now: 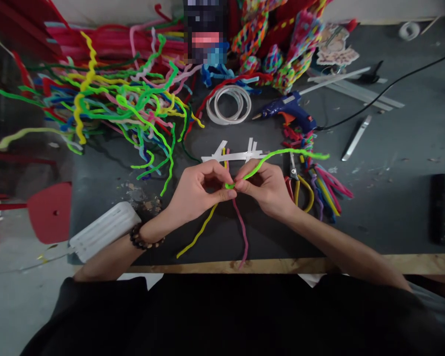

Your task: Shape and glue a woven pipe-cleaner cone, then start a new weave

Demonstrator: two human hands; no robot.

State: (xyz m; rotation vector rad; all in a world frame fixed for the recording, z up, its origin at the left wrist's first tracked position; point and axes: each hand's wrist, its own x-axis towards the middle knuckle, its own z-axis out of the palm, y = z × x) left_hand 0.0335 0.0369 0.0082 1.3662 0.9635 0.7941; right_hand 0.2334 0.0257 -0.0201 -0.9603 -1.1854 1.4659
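"Near the front edge of the table [385,212], what is being held?"

"A green stem [281,151]. The left hand [198,190] has its short end, thumb and fingertip pinched on it with a little green showing between them."

"And the right hand [268,190]?"

"Pinched too, thumb against fingers, just beside the left. From that grip the stem's long free part arches up and away to the right."

"Do the fingertips touch each other?"

"They're too close to tell."

"What runs beneath the hands?"

"A yellow stem [198,233] and a pink stem [241,227]. Their lower lengths slant toward the front edge, spreading apart, and short bits show above the fingers. How the green one meets them is hidden by the fingers."

"And just behind?"

"White strips [235,157], laid across one another."

"Which tools are about?"

"Scissors [306,193] just beside the right hand, partly covered by it. Farther back is a blue glue gun [289,109], with a white coil [209,110] to its left and a silver knife [356,138] to its right."

"The left side?"

"A big tangled pile [148,101] of coloured stems, and nearer, a white box [103,230] beside the left forearm. A dark beaded bracelet [135,237] circles that wrist."
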